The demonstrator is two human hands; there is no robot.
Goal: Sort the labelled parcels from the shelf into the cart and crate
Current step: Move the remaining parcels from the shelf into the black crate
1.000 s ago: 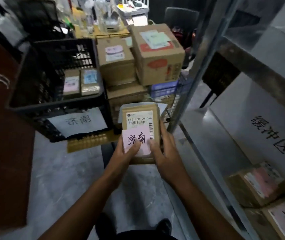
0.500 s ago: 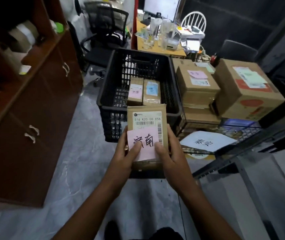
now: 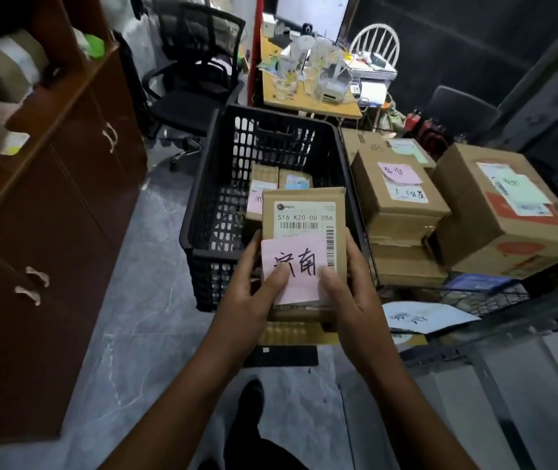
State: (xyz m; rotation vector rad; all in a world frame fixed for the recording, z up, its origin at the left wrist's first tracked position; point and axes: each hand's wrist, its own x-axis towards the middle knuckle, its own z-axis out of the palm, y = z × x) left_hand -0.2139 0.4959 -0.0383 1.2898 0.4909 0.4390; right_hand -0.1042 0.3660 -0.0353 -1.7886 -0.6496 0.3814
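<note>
I hold a small brown parcel (image 3: 304,212) with a white barcode label and a pink handwritten note, upright over the near rim of the black plastic crate (image 3: 203,212). My left hand (image 3: 253,283) grips its left edge, thumb on the pink note. My right hand (image 3: 348,286) grips the right edge. Two small parcels (image 3: 264,184) lie inside the crate. Right of the crate, the wire cart (image 3: 494,296) carries several labelled cardboard boxes (image 3: 399,198), the largest (image 3: 508,215) at the far right.
A brown wooden cabinet (image 3: 50,232) stands along the left. A black office chair (image 3: 196,83) and a cluttered desk (image 3: 308,89) are behind the crate. A metal shelf frame (image 3: 494,351) runs along the right. Grey floor lies between cabinet and crate.
My view swung left from the shelf toward the crate. The parcel, held in both hands, moved from in front of the cart's boxes to just over the crate's near rim.
</note>
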